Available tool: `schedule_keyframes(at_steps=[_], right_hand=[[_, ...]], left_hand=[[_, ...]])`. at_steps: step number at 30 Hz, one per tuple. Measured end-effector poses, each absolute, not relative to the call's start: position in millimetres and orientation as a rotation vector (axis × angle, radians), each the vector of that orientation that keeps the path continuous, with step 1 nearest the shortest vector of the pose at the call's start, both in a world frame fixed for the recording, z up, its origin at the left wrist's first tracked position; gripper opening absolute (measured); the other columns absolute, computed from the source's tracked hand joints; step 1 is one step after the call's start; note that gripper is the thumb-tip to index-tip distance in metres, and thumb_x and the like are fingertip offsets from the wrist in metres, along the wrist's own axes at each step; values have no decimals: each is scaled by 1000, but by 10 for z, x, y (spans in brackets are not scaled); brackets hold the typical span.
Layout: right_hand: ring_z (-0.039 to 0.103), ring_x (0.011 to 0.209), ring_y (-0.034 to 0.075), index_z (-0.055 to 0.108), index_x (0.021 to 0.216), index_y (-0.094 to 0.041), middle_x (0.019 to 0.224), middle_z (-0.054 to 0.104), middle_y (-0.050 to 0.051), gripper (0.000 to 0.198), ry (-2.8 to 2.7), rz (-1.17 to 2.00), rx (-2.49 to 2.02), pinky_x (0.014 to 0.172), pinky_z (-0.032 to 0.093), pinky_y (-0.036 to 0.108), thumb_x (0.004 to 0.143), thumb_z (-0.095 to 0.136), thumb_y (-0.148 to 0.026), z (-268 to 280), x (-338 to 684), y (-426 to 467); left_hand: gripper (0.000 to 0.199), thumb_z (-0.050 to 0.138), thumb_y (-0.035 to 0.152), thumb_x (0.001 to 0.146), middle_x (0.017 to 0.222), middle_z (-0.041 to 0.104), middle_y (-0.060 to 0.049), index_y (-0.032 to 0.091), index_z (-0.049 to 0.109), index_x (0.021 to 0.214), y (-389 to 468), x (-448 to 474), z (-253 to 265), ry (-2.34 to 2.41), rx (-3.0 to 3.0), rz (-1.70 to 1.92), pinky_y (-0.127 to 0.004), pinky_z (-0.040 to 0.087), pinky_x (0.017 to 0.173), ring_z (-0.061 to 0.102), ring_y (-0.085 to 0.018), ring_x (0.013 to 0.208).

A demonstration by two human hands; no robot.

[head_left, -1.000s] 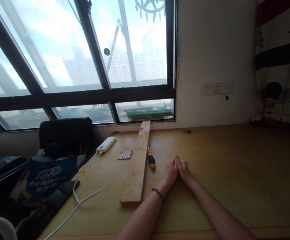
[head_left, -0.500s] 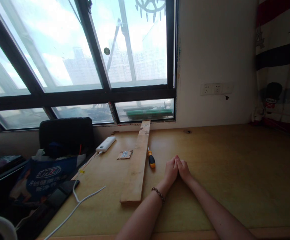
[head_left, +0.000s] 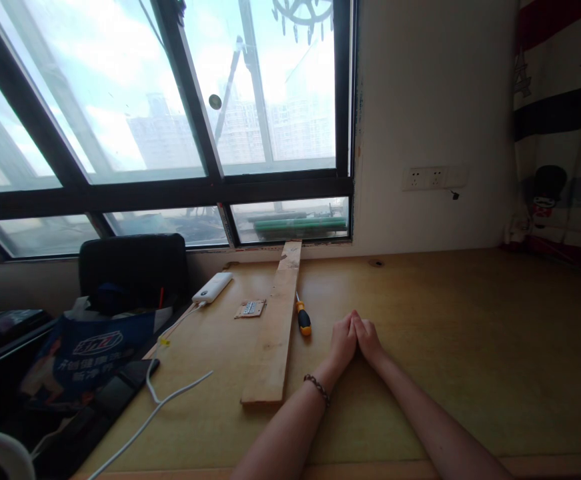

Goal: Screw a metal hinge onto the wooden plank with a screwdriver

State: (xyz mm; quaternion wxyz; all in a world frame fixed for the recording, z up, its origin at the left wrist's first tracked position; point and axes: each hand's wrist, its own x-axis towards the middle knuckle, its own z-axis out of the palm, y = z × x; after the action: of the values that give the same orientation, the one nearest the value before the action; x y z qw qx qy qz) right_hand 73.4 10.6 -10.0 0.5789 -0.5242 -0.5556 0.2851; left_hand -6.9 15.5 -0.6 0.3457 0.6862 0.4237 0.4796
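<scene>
While my palms press flat together on the desk [head_left: 420,347], my left hand [head_left: 343,341] and right hand [head_left: 369,340] hold nothing, fingers straight and pointing toward the window [head_left: 170,100]. A beaded bracelet [head_left: 317,389] circles my left wrist. Nearest the left hand lies a screwdriver [head_left: 302,319] with a yellow-and-black handle, just beside a plank [head_left: 276,330] that runs from the wall toward me. Left of the plank rests a small hinge [head_left: 251,309], and beyond it a white power bank [head_left: 212,288] with its cable [head_left: 155,393] trailing off the desk's edge. As I judge it, a clean reach for the screwdriver means parting my hands first and taking the handle, not the shaft, without nudging the plank.
</scene>
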Motion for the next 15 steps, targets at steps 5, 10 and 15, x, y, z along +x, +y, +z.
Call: schedule_keyframes(at_steps=[5,10,15], right_hand=[[54,50,18,56,49,-15,50,61,8,62,-1322,669,-1220,49,37,26,76,33,-66,-106,737,117],[55,50,18,57,49,-14,50,61,8,62,-1326,671,-1208,48,37,26,76,34,-66,-99,737,117],[55,51,18,56,49,-15,51,61,8,60,-1331,665,-1215,49,37,26,78,33,-63,-110,738,118]], left_hand=[[40,30,40,85,57,50,0,15,48,60,158,-69,-9,1102,1768,1241,-22,30,53,39,-10,55],[39,31,40,85,58,51,-1,15,49,60,145,-65,7,1098,1764,1245,-23,31,54,41,-11,56],[38,32,39,85,58,52,-1,16,49,60,142,-61,14,1089,1759,1258,-23,31,54,42,-11,55]])
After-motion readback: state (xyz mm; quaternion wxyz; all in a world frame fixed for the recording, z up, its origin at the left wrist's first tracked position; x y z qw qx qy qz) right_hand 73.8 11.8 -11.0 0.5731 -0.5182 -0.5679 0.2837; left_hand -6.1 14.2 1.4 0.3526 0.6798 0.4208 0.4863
